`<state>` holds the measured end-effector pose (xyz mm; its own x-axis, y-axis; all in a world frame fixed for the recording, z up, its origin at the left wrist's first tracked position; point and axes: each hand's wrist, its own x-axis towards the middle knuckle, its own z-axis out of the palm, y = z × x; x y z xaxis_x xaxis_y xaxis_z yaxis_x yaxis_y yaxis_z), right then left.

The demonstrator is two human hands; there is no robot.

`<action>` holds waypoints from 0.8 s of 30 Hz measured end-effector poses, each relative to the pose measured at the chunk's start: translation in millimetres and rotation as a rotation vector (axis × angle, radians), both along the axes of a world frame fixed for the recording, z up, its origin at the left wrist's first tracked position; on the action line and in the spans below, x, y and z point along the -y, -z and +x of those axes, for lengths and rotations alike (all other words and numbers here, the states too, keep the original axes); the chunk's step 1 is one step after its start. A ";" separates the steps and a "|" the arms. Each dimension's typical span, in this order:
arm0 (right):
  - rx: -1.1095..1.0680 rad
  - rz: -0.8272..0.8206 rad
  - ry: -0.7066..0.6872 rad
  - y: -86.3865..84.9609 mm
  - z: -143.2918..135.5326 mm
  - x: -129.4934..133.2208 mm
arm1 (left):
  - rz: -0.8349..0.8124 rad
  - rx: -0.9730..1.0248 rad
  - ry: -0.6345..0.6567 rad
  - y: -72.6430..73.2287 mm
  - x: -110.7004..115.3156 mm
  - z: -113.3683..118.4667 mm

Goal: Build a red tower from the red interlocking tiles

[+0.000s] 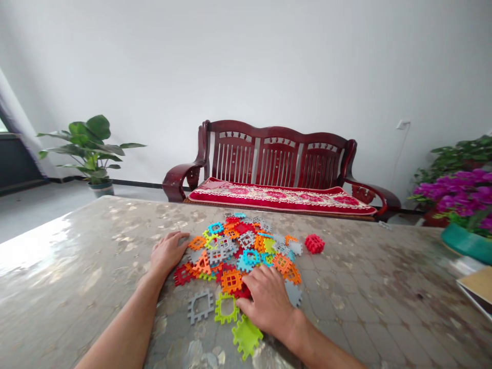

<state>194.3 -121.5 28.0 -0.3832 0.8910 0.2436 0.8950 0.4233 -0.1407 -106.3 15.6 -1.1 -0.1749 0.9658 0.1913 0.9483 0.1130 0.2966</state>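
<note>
Centrally, two hands are apart at a heap of overlapping toothed tiles [246, 264], too jumbled to count, on a table [365, 297]. Left hand [168, 252], loosely open, edges it; right hand [269, 297] hides its near side, grip unclear. Nearest: one grey frame [192, 308], two lime tiles [247, 336]. One red block [314, 243] sits right.

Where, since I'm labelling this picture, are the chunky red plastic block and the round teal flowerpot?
Chunky red plastic block [314, 244], head view: middle of its near side.
Round teal flowerpot [466, 244], head view: its front wall.
</note>
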 end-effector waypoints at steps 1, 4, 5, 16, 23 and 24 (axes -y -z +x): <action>0.011 0.024 -0.012 0.5 -0.4 0.3 | -0.002 -0.001 0.001 0.1 -0.1 -0.1; 0.028 0.095 -0.039 0.5 -0.2 -1.2 | 0.000 -0.003 0.006 0.4 -0.5 -0.3; 0.028 0.109 -0.040 0.1 0.5 -2.9 | 0.003 -0.006 0.005 0.9 -0.8 -0.5; -0.101 0.181 0.174 13.8 14.7 -27.7 | 0.002 -0.013 -0.002 3.2 -2.2 -2.1; -0.464 0.266 0.227 7.2 60.9 -47.2 | 0.003 -0.002 0.014 4.5 -3.6 -3.5; -0.481 0.301 0.250 7.3 70.2 -51.5 | 0.010 -0.001 0.012 5.0 -4.0 -3.8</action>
<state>264.5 -70.0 20.8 0.0436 0.8052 0.5914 0.8381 0.2927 -0.4603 -110.1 19.6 -6.1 -0.1627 0.9660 0.2011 0.9499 0.0983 0.2966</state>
